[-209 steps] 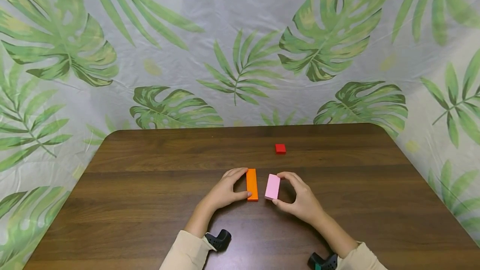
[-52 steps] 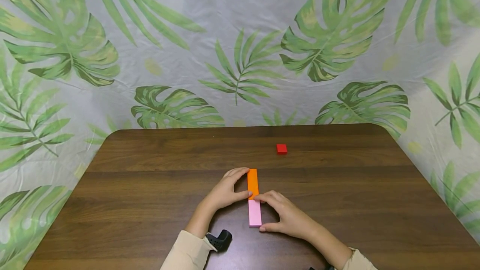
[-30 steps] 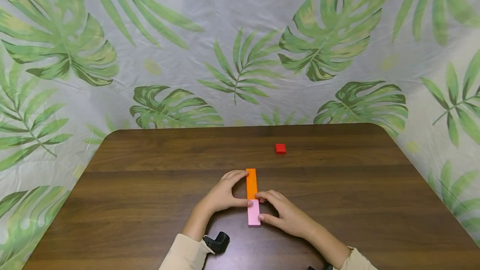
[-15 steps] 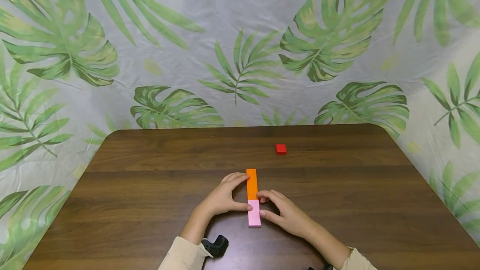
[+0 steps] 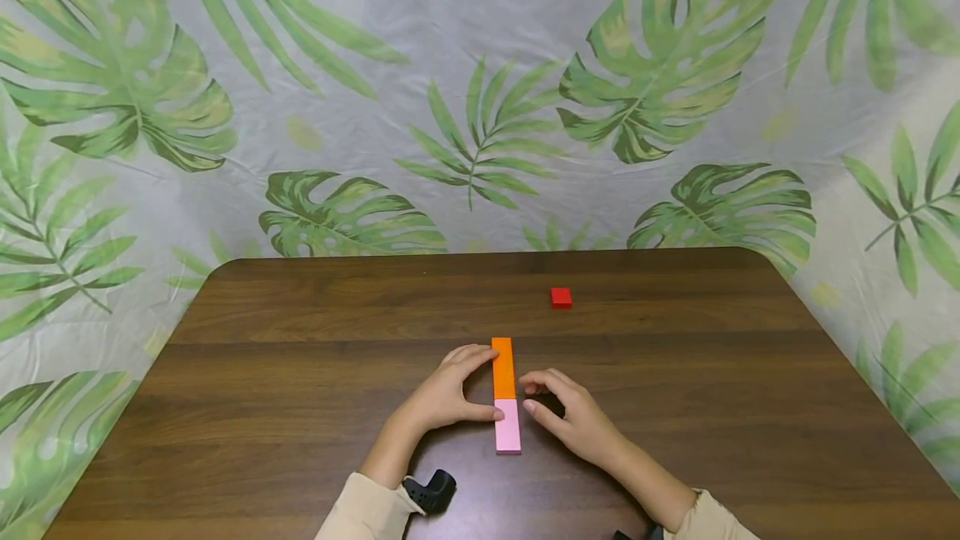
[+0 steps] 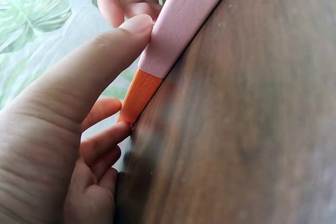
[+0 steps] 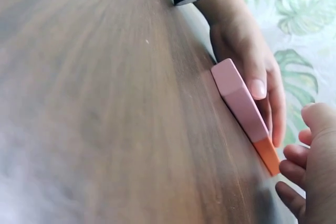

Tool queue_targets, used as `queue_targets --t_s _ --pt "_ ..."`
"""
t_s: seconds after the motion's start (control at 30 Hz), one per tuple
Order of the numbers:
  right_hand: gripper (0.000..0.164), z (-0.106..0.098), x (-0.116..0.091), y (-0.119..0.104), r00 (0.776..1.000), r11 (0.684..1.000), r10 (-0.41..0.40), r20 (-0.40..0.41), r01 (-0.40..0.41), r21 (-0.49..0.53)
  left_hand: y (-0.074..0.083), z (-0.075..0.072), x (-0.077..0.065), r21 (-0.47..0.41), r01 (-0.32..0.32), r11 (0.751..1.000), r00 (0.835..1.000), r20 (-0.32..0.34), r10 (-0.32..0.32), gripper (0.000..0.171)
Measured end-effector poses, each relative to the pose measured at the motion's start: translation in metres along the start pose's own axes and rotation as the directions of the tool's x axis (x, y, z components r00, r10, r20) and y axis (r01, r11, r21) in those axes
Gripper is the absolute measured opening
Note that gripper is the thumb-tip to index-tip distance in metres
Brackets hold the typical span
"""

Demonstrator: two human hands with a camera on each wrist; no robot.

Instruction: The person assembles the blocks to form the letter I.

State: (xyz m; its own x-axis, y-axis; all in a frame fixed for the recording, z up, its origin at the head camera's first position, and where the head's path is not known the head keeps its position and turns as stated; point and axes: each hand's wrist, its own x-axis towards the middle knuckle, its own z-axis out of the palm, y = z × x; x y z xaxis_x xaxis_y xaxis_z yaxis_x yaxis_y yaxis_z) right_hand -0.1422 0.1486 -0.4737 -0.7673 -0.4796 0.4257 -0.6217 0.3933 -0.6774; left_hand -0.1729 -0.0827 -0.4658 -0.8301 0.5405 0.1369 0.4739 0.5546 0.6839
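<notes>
An orange block (image 5: 504, 373) and a pink block (image 5: 507, 432) lie end to end on the table in one straight line, the pink one nearer the person. My left hand (image 5: 448, 394) rests along their left side, with its thumb at the pink block's edge and its fingertips at the orange block. In the left wrist view the thumb touches the side of the pink block (image 6: 184, 19). My right hand (image 5: 583, 419) is just to the right of the row, loosely curled and holding nothing. The right wrist view shows a gap between its fingers and the pink block (image 7: 244, 106).
Farther back, right of the row, a small red block (image 5: 561, 297) lies on the brown wooden table (image 5: 300, 323). Behind the table hangs a leaf-patterned cloth (image 5: 480, 107). A black wrist device (image 5: 433, 492) sits on the left wrist.
The right hand has brought the pink block to the orange block's near end, let go and drawn back right. The left thumb has slid from the orange block down to the pink one.
</notes>
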Motion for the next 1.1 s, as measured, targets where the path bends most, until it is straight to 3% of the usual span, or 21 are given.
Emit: queue_targets --t_s 0.33,0.43,0.73,1.1 --pt "0.031 -0.014 0.017 -0.027 0.993 1.0 -0.01 -0.119 0.009 -0.006 -0.001 0.001 -0.001 0.003 0.002 1.0 1.0 -0.003 -0.002 0.082" --pt "0.033 -0.016 0.021 -0.026 0.99 1.0 -0.014 -0.137 0.012 -0.012 -0.001 0.001 -0.001 0.001 -0.002 1.0 1.0 -0.007 0.002 0.082" --pt "0.044 -0.01 0.025 0.019 0.99 0.999 -0.008 -0.138 0.001 -0.051 0.0 0.0 -0.001 0.004 0.0 1.0 1.0 -0.004 0.0 0.081" --pt "0.053 -0.018 0.04 0.038 0.981 0.995 0.035 -0.19 -0.052 -0.09 -0.001 0.0 0.0 0.009 -0.008 1.0 1.0 -0.007 0.008 0.08"
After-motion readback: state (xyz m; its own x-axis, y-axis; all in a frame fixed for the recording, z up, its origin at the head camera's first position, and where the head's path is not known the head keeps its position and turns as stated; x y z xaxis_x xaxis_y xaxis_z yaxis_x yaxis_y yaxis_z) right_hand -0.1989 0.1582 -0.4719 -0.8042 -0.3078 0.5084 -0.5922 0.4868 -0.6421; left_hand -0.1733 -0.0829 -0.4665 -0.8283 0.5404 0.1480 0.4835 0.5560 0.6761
